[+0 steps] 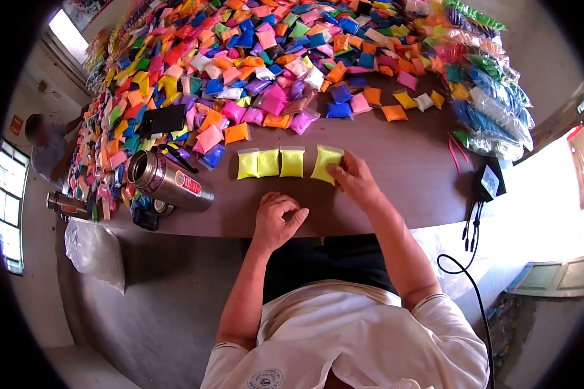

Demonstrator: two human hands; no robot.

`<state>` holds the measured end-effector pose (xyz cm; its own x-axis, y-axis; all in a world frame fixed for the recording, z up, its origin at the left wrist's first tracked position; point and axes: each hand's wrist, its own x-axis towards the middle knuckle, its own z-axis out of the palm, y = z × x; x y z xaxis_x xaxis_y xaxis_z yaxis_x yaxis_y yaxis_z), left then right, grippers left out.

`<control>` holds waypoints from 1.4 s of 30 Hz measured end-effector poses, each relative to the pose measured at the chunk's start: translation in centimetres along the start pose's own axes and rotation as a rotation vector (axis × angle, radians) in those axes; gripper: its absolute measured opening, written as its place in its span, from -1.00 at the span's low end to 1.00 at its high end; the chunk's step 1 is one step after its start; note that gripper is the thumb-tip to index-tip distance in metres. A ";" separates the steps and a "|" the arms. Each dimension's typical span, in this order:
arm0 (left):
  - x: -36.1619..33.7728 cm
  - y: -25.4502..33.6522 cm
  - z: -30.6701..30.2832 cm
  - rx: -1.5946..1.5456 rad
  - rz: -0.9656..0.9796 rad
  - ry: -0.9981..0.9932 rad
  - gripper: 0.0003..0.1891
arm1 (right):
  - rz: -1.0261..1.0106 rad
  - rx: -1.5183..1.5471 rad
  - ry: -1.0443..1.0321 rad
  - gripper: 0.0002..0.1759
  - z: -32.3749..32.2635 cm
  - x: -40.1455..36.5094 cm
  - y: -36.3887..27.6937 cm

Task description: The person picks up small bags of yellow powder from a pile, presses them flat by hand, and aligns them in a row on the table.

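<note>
Yellow is showing through the held packet [326,163], which the right hand [357,183] is keeping over the middle of the surface [389,149], nearer the front edge than the back. The right fingers are clamping on the packet's right side; whether its lower end is resting on the surface, I cannot tell. To its left, three yellow packets [269,163] are lying in a row, the left two touching and the third just beside them, while the held one is sitting a little apart and tilting. The left hand [277,220] is resting by the front edge, its fingers curling inward; how tightly they are closing, I cannot tell. Toward the left front corner a steel flask [169,181] is leaning over, and a heap of coloured packets [240,65] is covering the back edge. Near the right edge, clear bags [496,110] are piling up.
</note>
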<state>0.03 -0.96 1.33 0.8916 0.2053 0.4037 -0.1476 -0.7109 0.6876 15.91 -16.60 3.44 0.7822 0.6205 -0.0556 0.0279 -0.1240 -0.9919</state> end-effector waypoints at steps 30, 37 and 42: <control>0.0 0.3 0.0 0.045 0.020 0.009 -0.72 | -0.312 -0.688 0.009 -0.64 3.7 4.2 0.5; -0.2 -0.1 0.3 0.034 0.042 0.058 -0.74 | -0.400 -0.655 0.129 -0.76 3.3 5.5 -0.5; -0.1 0.0 0.4 0.052 0.053 0.062 -0.79 | -0.655 -0.577 0.105 -0.81 5.4 11.1 -2.7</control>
<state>0.13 -1.18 1.06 0.8547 0.2069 0.4762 -0.1698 -0.7554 0.6329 21.16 -5.17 4.86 0.5513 0.6330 0.5435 0.7794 -0.1581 -0.6063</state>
